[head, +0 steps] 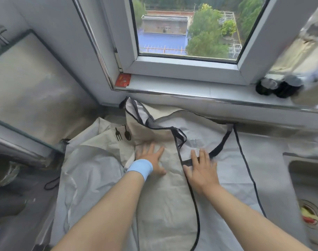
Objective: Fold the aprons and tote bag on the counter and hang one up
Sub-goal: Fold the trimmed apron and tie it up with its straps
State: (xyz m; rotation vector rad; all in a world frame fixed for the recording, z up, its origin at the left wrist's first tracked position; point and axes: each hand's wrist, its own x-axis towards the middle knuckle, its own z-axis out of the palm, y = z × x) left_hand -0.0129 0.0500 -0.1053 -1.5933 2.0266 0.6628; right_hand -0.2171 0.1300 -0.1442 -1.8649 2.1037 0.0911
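1. Left hand, blue wristband: fingers straight and spread, pressing flat on beige cloth.
2. Right hand: fingers straight, flat on the dark-trimmed grey apron.
3. I see both cloths spread on the counter, between window sill and me, left of the sink.

Matt creased cloth apron, glossy metal sink, smooth chrome sill edge

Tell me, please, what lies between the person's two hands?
In the head view, creased beige fabric and the pale grey apron's black-trimmed edge lie between the left hand and right hand.
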